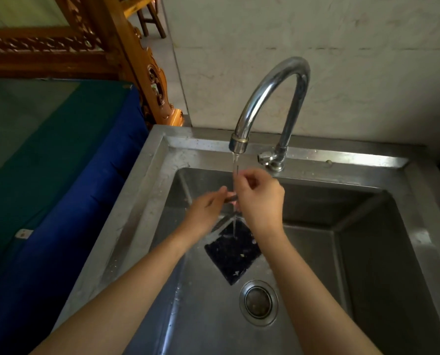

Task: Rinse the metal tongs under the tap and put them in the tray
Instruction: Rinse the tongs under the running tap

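Glossy chrome tap [272,93]. Brushed steel sink [147,180], dull, wet with drops. Matt black mat [233,254] on its floor. Rough plaster wall [342,60]. Varnished carved wood [137,60]. Blue cloth [73,201] beside the sink's left edge.

Steel sink in front of me, and what lies in it

The stainless steel sink [147,175] has a deep square basin with a wet floor, and droplets spot its left rim. A black rectangular pad [233,254] lies flat on the basin floor, turned cornerwise and flecked with pale specks. The round metal drain strainer [258,302] sits just beside its near corner. The chrome gooseneck tap [272,93] stands on the back rim, and its thin stream falls onto the pad.
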Demonstrator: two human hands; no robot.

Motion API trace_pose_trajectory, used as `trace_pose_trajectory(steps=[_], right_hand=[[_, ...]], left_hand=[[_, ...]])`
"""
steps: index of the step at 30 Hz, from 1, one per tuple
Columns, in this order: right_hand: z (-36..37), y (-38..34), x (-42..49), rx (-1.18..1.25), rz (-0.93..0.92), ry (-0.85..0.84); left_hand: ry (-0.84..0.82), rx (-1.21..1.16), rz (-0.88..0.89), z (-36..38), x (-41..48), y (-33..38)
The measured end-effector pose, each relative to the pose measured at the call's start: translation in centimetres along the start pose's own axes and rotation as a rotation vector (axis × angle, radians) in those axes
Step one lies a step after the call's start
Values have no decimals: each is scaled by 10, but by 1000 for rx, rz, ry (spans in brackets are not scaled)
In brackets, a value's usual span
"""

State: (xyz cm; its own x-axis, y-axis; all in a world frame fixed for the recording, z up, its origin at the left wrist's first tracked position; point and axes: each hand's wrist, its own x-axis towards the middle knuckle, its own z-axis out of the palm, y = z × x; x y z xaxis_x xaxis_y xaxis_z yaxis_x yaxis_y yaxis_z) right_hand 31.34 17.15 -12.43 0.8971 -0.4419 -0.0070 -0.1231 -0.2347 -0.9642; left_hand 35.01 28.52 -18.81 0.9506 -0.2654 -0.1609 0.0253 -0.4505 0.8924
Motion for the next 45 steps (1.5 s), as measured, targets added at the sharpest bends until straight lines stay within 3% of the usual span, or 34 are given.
trace_pose_trajectory(steps=[3, 7, 10, 13, 18, 22, 28, 32, 37, 42, 45], right_hand=[[13, -8, 18, 153, 74, -129], [25, -10, 30, 101, -88, -297], [22, -5, 38, 127, -194, -392], [20, 0, 41, 351, -87, -451], [23, -6, 50, 350, -29, -295], [6, -10, 58, 448, 11, -378], [-51, 43, 50, 34, -66, -319], [-84, 149, 9, -291, 221, -238], [-109, 249, -43, -641, 575, -322], [-115, 293, -79, -908, 639, -414], [-109, 308, -91, -944, 670, -414]], left_hand=[[28, -112, -1, 0, -4, -3], [123, -295, -142, 4, -6, -1], [41, -478, -227, 10, -4, 7], [-61, -525, -241, 16, 0, 14], [-271, -652, -82, 23, 1, 17], [-440, -750, -45, 19, 2, 29], [-307, -635, -78, 39, 6, 42], [-262, -679, -44, 46, 17, 36], [-181, -680, -81, 52, 23, 29], [-105, -727, -130, 59, 25, 24], [-66, -713, -144, 58, 26, 21]])
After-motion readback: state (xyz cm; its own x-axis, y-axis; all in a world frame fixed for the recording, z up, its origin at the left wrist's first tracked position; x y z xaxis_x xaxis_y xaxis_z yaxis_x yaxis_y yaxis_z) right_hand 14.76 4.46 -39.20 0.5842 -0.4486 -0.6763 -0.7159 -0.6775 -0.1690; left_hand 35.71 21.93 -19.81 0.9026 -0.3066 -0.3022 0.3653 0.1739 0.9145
